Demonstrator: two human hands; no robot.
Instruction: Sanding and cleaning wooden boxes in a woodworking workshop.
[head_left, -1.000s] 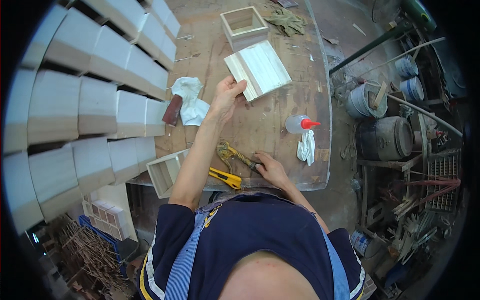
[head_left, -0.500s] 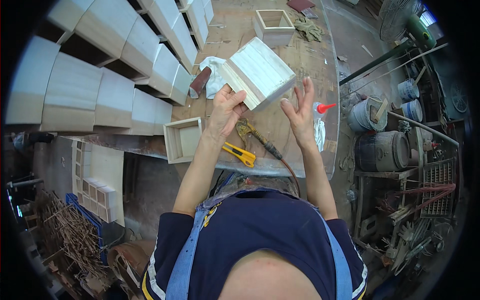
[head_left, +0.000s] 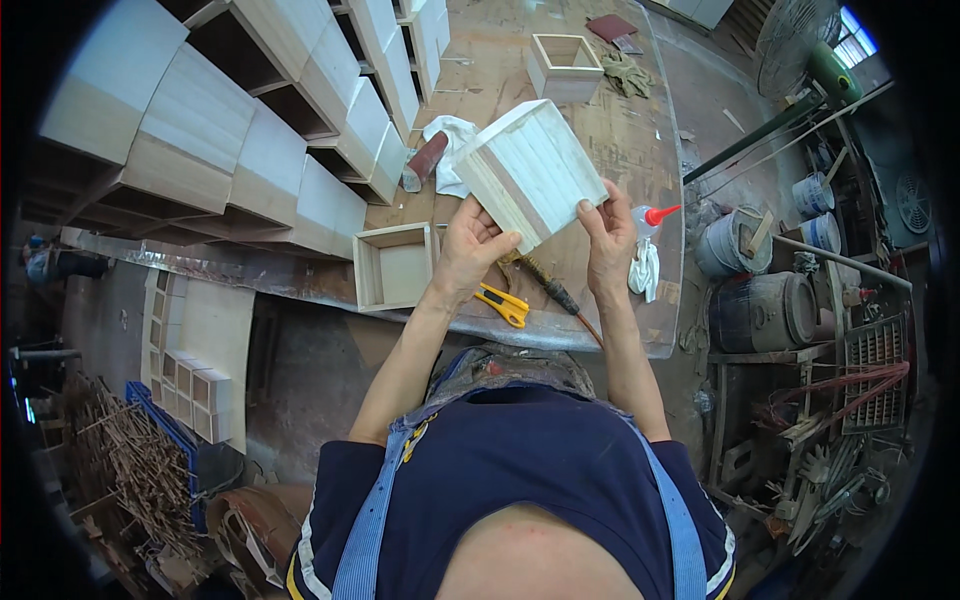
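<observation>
A pale wooden box (head_left: 532,170) is held up in the air, tilted, with its whitish face toward me. My left hand (head_left: 474,240) grips its lower left edge, thumb on the front. At the lower right corner my right hand (head_left: 606,235) has closed on it, thumb on the face and fingers behind. Below the box lie a yellow utility knife (head_left: 503,305) and a tool with a dark wrapped handle (head_left: 545,285), partly hidden. An open wooden box (head_left: 392,268) stands by my left forearm. Near my right hand is a bottle with a red tip (head_left: 655,217).
Stacked wooden boxes (head_left: 190,130) fill the bench's left side. A brown sanding roll (head_left: 426,160) rests beside a white cloth (head_left: 452,135). Farther back are another box (head_left: 565,68) and a greenish glove (head_left: 627,75). Buckets (head_left: 733,243) and a fan (head_left: 800,50) stand right of the bench.
My right hand, open and apart from the box before, has taken hold of its right corner. The held box has turned to show more of its face.
</observation>
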